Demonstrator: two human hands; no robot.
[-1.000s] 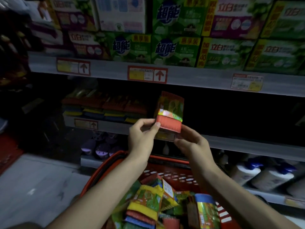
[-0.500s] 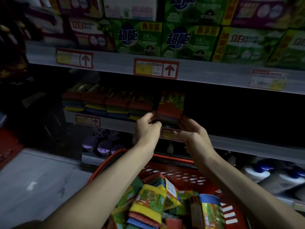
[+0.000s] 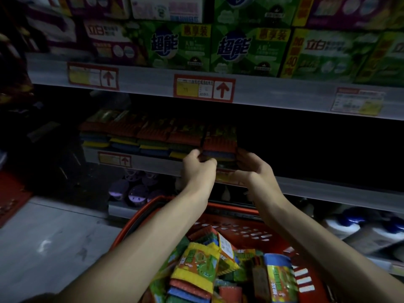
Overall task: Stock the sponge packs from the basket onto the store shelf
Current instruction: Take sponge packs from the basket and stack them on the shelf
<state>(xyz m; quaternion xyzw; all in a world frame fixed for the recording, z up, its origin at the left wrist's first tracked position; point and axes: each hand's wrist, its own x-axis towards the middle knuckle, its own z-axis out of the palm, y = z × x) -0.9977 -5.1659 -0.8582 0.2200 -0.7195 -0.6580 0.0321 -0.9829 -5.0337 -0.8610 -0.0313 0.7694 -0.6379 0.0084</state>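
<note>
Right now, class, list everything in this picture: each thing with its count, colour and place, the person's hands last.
sponge pack: one, red over blue, right end of the middle-shelf row, between the hands
shelved packs: several, red, blue, yellow, left of it on that shelf
basket: one, red, below the arms
basket packs: a pile, green, yellow, red, blue, inside the basket
boxes: many, green and purple, top shelf
price tags: at least four, red-edged, on shelf edges
bottles: a few, white with blue caps, bottom shelf, right
left hand: grips the sponge pack's left side
right hand: holds its right side
</note>
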